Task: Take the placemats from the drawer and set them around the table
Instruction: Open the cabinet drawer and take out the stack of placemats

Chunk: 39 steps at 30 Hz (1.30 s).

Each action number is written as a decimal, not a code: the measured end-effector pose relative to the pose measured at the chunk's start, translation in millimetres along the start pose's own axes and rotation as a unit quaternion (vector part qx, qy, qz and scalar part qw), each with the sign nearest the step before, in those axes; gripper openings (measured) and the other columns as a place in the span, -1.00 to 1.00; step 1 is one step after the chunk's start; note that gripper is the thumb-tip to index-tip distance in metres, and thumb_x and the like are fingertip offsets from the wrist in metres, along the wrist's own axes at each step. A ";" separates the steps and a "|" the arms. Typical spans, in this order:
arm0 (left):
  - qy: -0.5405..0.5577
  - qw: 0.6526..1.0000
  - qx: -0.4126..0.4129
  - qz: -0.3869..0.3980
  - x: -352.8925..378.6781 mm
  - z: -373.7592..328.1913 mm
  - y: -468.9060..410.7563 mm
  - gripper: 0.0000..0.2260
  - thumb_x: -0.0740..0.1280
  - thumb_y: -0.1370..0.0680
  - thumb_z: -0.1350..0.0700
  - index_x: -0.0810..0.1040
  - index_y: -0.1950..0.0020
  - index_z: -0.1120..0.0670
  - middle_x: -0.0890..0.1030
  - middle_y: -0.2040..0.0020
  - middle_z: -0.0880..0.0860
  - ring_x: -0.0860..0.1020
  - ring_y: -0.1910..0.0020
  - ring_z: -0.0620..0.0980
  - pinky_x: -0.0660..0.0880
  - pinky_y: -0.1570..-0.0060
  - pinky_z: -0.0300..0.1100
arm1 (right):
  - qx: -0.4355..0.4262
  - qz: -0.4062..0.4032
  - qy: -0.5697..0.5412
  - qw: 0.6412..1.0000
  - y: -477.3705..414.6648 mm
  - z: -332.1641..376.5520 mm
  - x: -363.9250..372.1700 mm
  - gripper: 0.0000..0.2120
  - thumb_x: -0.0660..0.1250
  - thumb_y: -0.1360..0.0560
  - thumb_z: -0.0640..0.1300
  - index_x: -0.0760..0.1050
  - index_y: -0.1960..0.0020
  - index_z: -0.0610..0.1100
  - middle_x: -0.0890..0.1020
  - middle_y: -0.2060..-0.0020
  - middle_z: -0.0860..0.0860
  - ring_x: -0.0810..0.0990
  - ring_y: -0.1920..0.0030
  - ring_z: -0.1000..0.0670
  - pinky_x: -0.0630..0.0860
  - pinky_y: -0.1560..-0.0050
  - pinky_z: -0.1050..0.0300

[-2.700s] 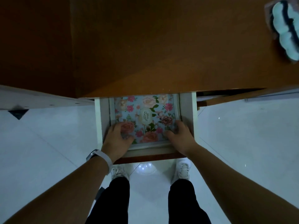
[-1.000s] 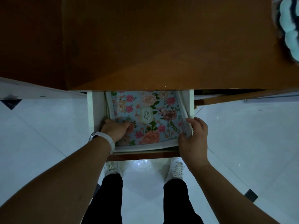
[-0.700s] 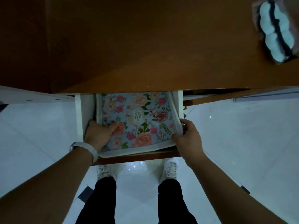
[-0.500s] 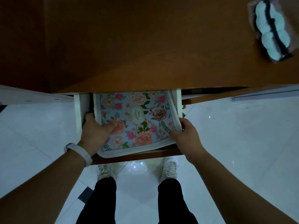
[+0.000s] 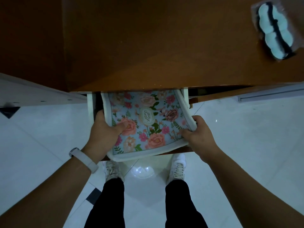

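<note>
In the head view, our left hand (image 5: 103,130) and right hand (image 5: 199,134) each clamp a side edge of the floral placemats (image 5: 144,122), which are half out of the drawer (image 5: 90,102). They look light and soft, and they bow between our grips, so holding both edges suits them. The table (image 5: 164,46) overhangs the drawer, and there is open floor below it.

Worktop (image 5: 164,55) overhanging drawer (image 5: 90,104) rear, mats (image 5: 148,122) curled against right wall, narrow dark gap along left wall, open room over drawer front above floor (image 5: 246,145).
</note>
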State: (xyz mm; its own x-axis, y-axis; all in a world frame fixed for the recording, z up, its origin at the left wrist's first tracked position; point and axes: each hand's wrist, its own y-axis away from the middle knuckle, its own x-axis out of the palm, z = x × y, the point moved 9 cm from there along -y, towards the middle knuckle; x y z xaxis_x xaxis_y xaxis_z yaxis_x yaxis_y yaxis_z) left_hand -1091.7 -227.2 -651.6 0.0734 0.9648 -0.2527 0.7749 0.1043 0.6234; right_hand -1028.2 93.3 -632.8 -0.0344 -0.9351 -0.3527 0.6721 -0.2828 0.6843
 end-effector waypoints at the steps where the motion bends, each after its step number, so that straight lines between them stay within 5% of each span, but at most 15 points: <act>1: 0.008 1.000 -0.002 0.001 -2.0 -0.4 8.4 -0.56 0.52 -0.46 0.15 0.44 -0.25 -0.05 0.64 -0.01 -0.13 0.66 0.11 -0.22 0.62 0.20 -0.29 | -0.002 0.005 -0.010 1.000 6.9 -0.4 -3.5 -0.69 0.40 -0.46 -0.22 0.39 -0.07 0.09 0.57 0.03 0.02 0.65 0.06 -0.02 0.68 0.25 0.04; 8: 0.009 1.000 -0.003 -0.005 -9.5 -5.7 72.6 -0.55 0.53 -0.45 0.14 0.43 -0.24 -0.13 0.63 -0.01 -0.20 0.64 0.10 -0.28 0.58 0.19 -0.36 | -0.020 0.007 0.013 1.000 63.1 3.8 -23.0 -0.69 0.39 -0.46 -0.22 0.37 -0.01 0.13 0.59 0.06 0.05 0.65 0.12 0.09 0.59 0.29 0.28; 14: 0.034 0.999 -0.016 -0.013 -20.2 -31.6 119.5 -0.62 0.52 -0.45 0.16 0.48 -0.18 -0.10 0.66 -0.02 -0.08 0.68 0.11 -0.16 0.63 0.14 -0.16 | -0.010 0.019 -0.016 1.000 100.2 16.5 -37.8 -0.69 0.37 -0.46 -0.26 0.37 0.02 0.11 0.59 0.10 0.05 0.62 0.23 0.28 0.51 0.39 0.41; 20: 0.054 0.998 -0.008 -0.020 -25.3 -65.0 163.1 -0.65 0.51 -0.47 0.19 0.51 -0.19 -0.02 0.69 0.00 0.00 0.70 0.15 -0.09 0.64 0.28 -0.21 | 0.007 0.032 -0.034 0.999 128.8 15.4 -50.8 -0.70 0.38 -0.44 -0.27 0.39 -0.01 0.06 0.60 0.07 0.01 0.64 0.12 0.07 0.55 0.35 0.31; 28: 0.028 0.997 0.071 -0.008 -31.3 -150.5 217.4 -0.66 0.50 -0.48 0.22 0.51 -0.09 -0.15 0.71 0.10 -0.15 0.69 0.15 -0.14 0.60 0.30 -0.31 | 0.036 0.063 -0.127 0.989 162.9 20.2 -60.1 -0.70 0.44 -0.44 -0.27 0.43 -0.07 -0.05 0.62 0.00 -0.09 0.68 0.05 -0.05 0.68 0.15 -0.02; 35: 0.033 0.984 0.173 -0.019 -45.7 -273.4 290.3 -0.65 0.55 -0.41 0.12 0.55 -0.03 -0.25 0.72 0.04 -0.08 0.72 0.14 -0.02 0.65 0.29 -0.14 | 0.058 0.150 -0.225 0.961 185.1 78.8 -81.0 -0.74 0.42 -0.47 -0.26 0.47 -0.14 -0.17 0.64 -0.07 -0.22 0.68 -0.01 -0.20 0.64 0.02 -0.18; 39: 0.053 0.967 0.250 -0.019 -61.1 -345.8 338.4 -0.56 0.52 -0.36 0.14 0.52 -0.19 -0.09 0.71 -0.02 0.00 0.72 0.11 0.00 0.64 0.27 -0.18 | 0.047 0.239 -0.298 0.923 203.5 139.6 -86.7 -0.73 0.39 -0.52 -0.18 0.47 -0.18 -0.22 0.69 -0.05 -0.18 0.69 0.00 -0.19 0.63 0.09 -0.13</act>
State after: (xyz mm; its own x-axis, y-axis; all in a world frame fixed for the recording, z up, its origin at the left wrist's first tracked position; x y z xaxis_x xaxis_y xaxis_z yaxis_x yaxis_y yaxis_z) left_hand -1051.0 -167.3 -169.3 -0.0050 0.9848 -0.1739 0.9842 0.0356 0.1733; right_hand -991.8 87.0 -373.9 -0.1701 -0.9011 0.3987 0.6489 0.2021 0.7336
